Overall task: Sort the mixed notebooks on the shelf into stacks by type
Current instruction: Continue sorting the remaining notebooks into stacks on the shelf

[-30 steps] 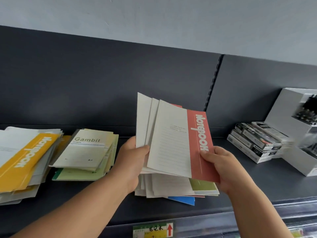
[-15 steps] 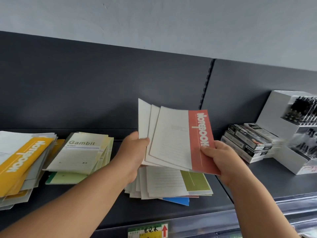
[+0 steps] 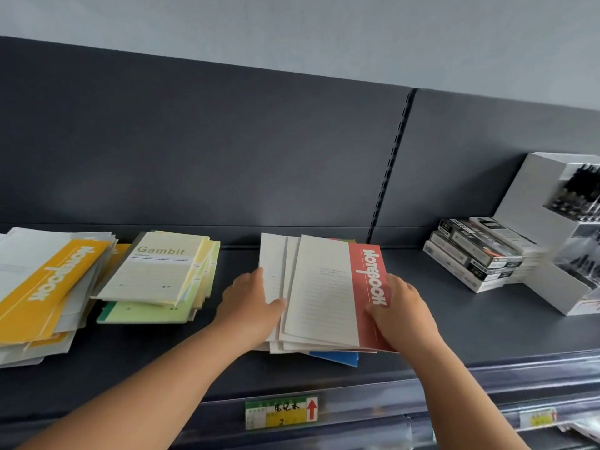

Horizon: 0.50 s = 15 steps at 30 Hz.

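Observation:
A fan of cream notebooks topped by one with a red spine band marked "Notebook" lies on the middle pile of the dark shelf. My left hand holds the fan's left edge, thumb on top. My right hand grips the red spine edge. A blue notebook pokes out under the pile. To the left sits a pile of green and yellow "Gambit" notebooks. At the far left is a pile of yellow-banded "Notebook" notebooks.
Black-and-white boxes are stacked at the right, beside a white display stand holding pens. A dark back panel rises behind the shelf. A green and yellow price label is fixed on the shelf's front rail.
Both hands have lowered the fanned notebooks from a raised, tilted position down onto the middle pile, where they lie nearly flat.

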{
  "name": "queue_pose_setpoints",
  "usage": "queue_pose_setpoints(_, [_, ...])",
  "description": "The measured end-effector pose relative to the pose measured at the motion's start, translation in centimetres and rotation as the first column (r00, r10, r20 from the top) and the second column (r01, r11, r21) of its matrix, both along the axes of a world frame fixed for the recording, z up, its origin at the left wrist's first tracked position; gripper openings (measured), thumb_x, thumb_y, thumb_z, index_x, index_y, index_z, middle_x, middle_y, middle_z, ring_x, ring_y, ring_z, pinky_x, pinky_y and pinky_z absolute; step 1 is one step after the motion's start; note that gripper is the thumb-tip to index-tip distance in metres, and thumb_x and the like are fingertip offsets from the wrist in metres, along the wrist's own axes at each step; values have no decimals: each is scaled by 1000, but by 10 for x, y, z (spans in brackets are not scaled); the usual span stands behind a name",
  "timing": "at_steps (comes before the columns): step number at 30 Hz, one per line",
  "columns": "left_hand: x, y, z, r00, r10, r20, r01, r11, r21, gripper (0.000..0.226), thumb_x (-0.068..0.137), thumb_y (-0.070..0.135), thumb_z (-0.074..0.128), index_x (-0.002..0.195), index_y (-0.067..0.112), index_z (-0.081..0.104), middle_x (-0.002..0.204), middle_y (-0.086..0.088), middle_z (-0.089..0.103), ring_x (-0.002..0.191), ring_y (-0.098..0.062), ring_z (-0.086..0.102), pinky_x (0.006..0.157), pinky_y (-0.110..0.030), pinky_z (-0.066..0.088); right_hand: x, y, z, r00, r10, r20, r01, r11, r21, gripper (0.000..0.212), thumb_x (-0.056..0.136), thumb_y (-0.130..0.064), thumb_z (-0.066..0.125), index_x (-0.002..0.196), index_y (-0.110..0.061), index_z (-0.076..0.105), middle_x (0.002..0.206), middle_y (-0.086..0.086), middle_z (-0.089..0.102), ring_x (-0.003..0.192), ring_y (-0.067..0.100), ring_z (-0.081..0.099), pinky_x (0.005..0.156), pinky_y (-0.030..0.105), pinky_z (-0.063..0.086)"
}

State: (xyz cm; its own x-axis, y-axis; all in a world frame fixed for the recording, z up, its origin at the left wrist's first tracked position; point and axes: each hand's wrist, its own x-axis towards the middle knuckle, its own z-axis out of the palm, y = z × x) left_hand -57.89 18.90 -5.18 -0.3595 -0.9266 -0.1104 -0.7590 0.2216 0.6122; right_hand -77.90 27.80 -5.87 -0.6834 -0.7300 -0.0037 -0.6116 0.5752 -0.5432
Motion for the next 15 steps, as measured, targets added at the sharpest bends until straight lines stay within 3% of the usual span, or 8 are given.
queue_pose_setpoints(3, [4,6,2,996,-58,66,63,995,-77,68,96,43,48,152,21,17,155,0,24,142,-21,25,109,-37,31,16,-1,4,996,26,-86,-26,1000,9,33,93,-33,56,123,-21,49,126,0,54,112,26,54,95,48,48])
queue_pose_setpoints(6, [14,11,4,993,-67,93,86,973,-213,71,96,46,47,153,24,10,161,1,10,148,-20,10,116,-38,20,33,-1,9,984,91,-153,-90,996,17,50,95,-36,56,140,-20,42,145,0,44,131,27,42,107,49,39])
queue_pose_setpoints(12, [53,25,9,971,-80,227,182,862,-474,72,96,49,45,153,26,8,162,2,3,149,-20,0,119,-37,3,81,8,22,936,224,-272,-234,972,-5,56,97,-42,52,148,-24,35,159,0,27,146,25,23,119,45,23])
queue_pose_setpoints(15, [90,26,16,970,-34,239,166,811,-560,70,95,53,43,153,27,13,162,1,7,148,-21,2,119,-40,3,117,6,34,908,286,-308,-302,953,-6,57,98,-45,48,149,-26,31,161,-1,20,149,24,17,120,44,16])
